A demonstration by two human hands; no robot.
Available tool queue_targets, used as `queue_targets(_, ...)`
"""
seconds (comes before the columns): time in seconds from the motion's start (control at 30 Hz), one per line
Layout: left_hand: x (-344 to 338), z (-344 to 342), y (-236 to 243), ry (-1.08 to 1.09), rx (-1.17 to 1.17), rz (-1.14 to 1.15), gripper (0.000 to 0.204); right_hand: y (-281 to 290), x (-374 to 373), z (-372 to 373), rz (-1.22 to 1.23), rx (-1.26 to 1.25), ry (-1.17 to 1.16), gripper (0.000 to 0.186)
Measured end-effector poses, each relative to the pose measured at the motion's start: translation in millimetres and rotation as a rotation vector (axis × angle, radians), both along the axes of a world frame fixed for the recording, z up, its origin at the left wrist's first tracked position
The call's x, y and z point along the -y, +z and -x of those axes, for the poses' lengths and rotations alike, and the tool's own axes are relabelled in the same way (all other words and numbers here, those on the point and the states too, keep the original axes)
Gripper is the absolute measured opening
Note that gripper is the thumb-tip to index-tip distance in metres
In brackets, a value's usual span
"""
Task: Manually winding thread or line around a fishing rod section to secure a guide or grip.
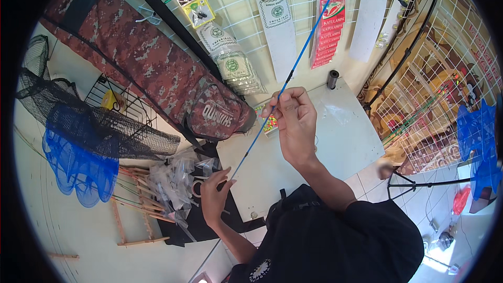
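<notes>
A thin fishing rod [314, 29], blue with dark bands, runs slantwise from the top edge down past both hands to the lower edge. My right hand [296, 126] is closed over the white table, pinching the rod between thumb and fingers just below a dark band. Lower down and to the left, my left hand [214, 197] has its thumb and fingertips around the paler, thinner stretch of rod. Behind the right hand, partly covered by it, lies a small pack of bright coloured beads [271, 124].
The white table [335, 141] carries a dark cylinder [332, 79]. A camouflage rod bag [152, 57] leans at left, near black netting [99, 120] and blue netting [78, 165]. Plastic bags [178, 178] lie beside the left hand. Packets [329, 31] hang on the wire grid.
</notes>
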State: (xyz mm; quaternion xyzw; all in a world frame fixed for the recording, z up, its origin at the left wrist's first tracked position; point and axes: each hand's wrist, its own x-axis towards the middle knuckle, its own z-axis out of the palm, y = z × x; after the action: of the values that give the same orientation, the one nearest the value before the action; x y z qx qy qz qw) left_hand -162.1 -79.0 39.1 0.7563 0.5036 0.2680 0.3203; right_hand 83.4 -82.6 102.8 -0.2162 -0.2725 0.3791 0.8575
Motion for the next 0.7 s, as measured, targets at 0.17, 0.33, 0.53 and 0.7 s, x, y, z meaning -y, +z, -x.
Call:
queue_targets(0.17,-15,-55,41,-0.05,0.419,-0.217,0.038,3,10,-4,0.074,0.105,-0.089,0.013)
queue_targets(0.33,-25,-135,74,-0.254,0.61,-0.248,0.031,3,16,-10,0.112,0.178,-0.139,0.013)
queue_targets(0.53,-24,-172,72,-0.282,0.795,-0.148,0.019,6,24,-17,0.2,0.224,-0.228,0.014)
queue_targets(0.7,-23,-176,66,-0.236,0.827,-0.181,0.017,5,24,-20,0.163,0.053,-0.13,0.014)
